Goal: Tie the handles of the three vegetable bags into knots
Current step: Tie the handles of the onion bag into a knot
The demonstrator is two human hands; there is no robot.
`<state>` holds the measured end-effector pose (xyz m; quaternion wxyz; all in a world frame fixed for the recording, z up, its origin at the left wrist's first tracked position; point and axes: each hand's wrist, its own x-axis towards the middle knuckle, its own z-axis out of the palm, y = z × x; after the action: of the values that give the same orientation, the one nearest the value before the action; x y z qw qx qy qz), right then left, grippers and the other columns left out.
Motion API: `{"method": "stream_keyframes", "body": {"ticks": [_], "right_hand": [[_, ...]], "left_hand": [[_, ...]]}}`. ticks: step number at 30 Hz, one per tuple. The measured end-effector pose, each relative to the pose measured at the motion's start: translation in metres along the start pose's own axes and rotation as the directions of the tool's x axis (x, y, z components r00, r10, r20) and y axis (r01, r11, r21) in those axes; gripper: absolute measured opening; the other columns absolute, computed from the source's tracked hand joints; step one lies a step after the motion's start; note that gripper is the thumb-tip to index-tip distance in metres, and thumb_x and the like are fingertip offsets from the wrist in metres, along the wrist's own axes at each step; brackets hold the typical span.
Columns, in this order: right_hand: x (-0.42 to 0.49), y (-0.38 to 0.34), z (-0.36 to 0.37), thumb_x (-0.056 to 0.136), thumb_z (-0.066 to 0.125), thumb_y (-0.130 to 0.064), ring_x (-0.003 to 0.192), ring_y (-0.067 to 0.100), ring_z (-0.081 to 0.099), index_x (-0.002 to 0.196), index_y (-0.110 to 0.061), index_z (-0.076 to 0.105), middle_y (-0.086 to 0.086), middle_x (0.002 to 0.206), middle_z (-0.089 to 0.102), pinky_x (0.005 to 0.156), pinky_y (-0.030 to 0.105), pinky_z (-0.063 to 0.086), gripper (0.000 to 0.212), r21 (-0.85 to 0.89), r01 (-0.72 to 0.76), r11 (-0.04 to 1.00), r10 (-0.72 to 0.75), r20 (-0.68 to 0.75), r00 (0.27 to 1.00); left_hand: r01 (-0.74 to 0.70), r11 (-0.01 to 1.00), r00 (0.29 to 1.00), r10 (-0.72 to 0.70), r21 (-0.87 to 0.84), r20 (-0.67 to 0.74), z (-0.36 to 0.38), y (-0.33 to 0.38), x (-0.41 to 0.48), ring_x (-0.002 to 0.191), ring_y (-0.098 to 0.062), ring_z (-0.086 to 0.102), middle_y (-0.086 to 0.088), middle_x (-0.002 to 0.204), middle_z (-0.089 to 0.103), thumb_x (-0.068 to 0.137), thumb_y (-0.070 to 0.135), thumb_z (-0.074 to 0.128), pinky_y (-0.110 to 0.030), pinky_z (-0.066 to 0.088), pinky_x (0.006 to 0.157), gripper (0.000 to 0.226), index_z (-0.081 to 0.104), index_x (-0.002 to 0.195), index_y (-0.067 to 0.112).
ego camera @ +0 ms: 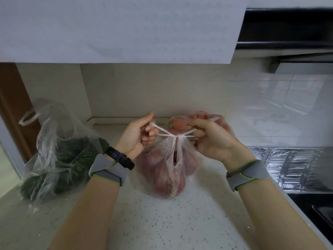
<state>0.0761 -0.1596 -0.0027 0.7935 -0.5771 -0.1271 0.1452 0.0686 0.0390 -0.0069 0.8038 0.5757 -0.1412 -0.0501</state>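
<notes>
both hands (139,131) on bag handles (171,135)

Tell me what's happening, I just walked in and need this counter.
A person is knotting the middle bag of reddish vegetables: left hand and right hand each pinch a handle, pulling the crossing tight between them. The bag of greens at the left sits untied, handle loop loose. A third bag with carrots lies behind the right hand.

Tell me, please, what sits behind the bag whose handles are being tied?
Another clear bag holding orange carrots shows behind it; the right hand and the front bag cover its lower part.
</notes>
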Motion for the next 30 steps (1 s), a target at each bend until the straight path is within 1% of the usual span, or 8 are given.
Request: {"method": "stream_keyframes", "body": {"ticks": [4, 7, 11, 16, 19, 23, 26, 30], "right_hand": [[0.006, -0.004, -0.01, 0.087, 0.049, -0.011, 0.053, 0.013, 0.017, 0.034, -0.021, 0.044, -0.008, 0.04, 0.021, 0.058, 0.024, 0.019, 0.054, 0.077, -0.062, 0.995, 0.075, -0.169, 0.983], [0.009, -0.005, -0.026, 0.086, 0.05, -0.018, 0.055, 0.014, 0.021, 0.032, -0.021, 0.04, -0.003, 0.054, 0.018, 0.056, 0.025, 0.023, 0.055, 0.043, -0.133, 0.99, 0.139, -0.261, 0.955], [0.005, -0.002, -0.04, 0.081, 0.05, -0.019, 0.053, 0.015, 0.02, 0.035, -0.02, 0.028, -0.002, 0.044, 0.021, 0.056, 0.027, 0.022, 0.051, -0.008, -0.201, 0.979, 0.189, -0.315, 0.93], [-0.004, 0.003, -0.047, 0.082, 0.048, -0.014, 0.052, 0.014, 0.017, 0.047, -0.022, 0.026, -0.006, 0.039, 0.02, 0.056, 0.028, 0.018, 0.042, -0.045, -0.211, 0.977, 0.183, -0.348, 0.919], [-0.005, 0.006, -0.04, 0.082, 0.046, -0.011, 0.052, 0.014, 0.016, 0.047, -0.023, 0.027, -0.006, 0.039, 0.021, 0.056, 0.028, 0.017, 0.042, -0.035, -0.154, 0.987, 0.135, -0.324, 0.936], [-0.007, 0.004, -0.018, 0.085, 0.043, -0.003, 0.052, 0.015, 0.016, 0.037, -0.025, 0.036, -0.007, 0.038, 0.023, 0.056, 0.03, 0.019, 0.053, -0.023, 0.052, 0.998, -0.056, -0.225, 0.973], [-0.013, -0.003, -0.014, 0.087, 0.043, -0.003, 0.048, 0.012, 0.021, 0.044, -0.024, 0.035, -0.008, 0.039, 0.024, 0.059, 0.029, 0.023, 0.049, 0.028, 0.145, 0.989, -0.137, -0.192, 0.972], [-0.01, -0.003, -0.017, 0.088, 0.044, -0.004, 0.05, 0.014, 0.023, 0.056, -0.02, 0.032, -0.008, 0.039, 0.026, 0.061, 0.029, 0.025, 0.038, 0.07, 0.21, 0.975, -0.186, -0.257, 0.949]], "left_hand": [[0.081, 0.996, 0.993, -0.076, 0.049, -0.092, -0.004, 0.001, 0.003, 0.028, -0.003, 0.021, 0.006, 0.038, 0.038, 0.095, 0.035, 0.038, -0.021, 0.005, 0.041, 0.06, 0.038, 0.037, 0.021], [0.159, 0.987, 0.978, -0.153, 0.034, -0.144, -0.007, 0.0, 0.006, 0.026, -0.003, 0.019, 0.005, 0.039, 0.04, 0.094, 0.035, 0.038, -0.017, 0.003, 0.039, 0.06, 0.039, 0.036, 0.02], [0.261, 0.965, 0.948, -0.247, 0.041, -0.202, -0.01, -0.007, 0.009, 0.024, -0.003, 0.018, 0.005, 0.04, 0.043, 0.094, 0.033, 0.04, -0.012, 0.006, 0.033, 0.057, 0.038, 0.039, 0.02], [0.29, 0.957, 0.924, -0.282, -0.01, -0.256, -0.014, -0.009, 0.008, 0.024, -0.003, 0.018, 0.005, 0.04, 0.042, 0.092, 0.03, 0.043, -0.012, 0.008, 0.032, 0.049, 0.037, 0.045, 0.019], [0.219, 0.962, 0.919, -0.259, -0.162, -0.296, -0.016, -0.008, 0.009, 0.024, -0.004, 0.017, 0.006, 0.038, 0.037, 0.09, 0.028, 0.043, -0.013, 0.007, 0.033, 0.05, 0.037, 0.041, 0.02], [0.041, 0.934, 0.922, -0.172, -0.356, -0.347, -0.016, 0.001, 0.007, 0.026, -0.006, 0.02, 0.006, 0.036, 0.033, 0.089, 0.034, 0.043, -0.018, 0.012, 0.033, 0.056, 0.038, 0.035, 0.02], [-0.07, 0.924, 0.932, -0.074, -0.377, -0.355, -0.012, 0.007, 0.006, 0.029, -0.007, 0.022, 0.006, 0.037, 0.032, 0.088, 0.035, 0.046, -0.018, 0.019, 0.032, 0.056, 0.037, 0.035, 0.02], [-0.028, 0.94, 0.947, -0.083, -0.339, -0.309, -0.013, 0.006, 0.008, 0.031, -0.007, 0.023, 0.006, 0.042, 0.038, 0.089, 0.037, 0.042, -0.017, 0.023, 0.034, 0.053, 0.04, 0.039, 0.02]]}}
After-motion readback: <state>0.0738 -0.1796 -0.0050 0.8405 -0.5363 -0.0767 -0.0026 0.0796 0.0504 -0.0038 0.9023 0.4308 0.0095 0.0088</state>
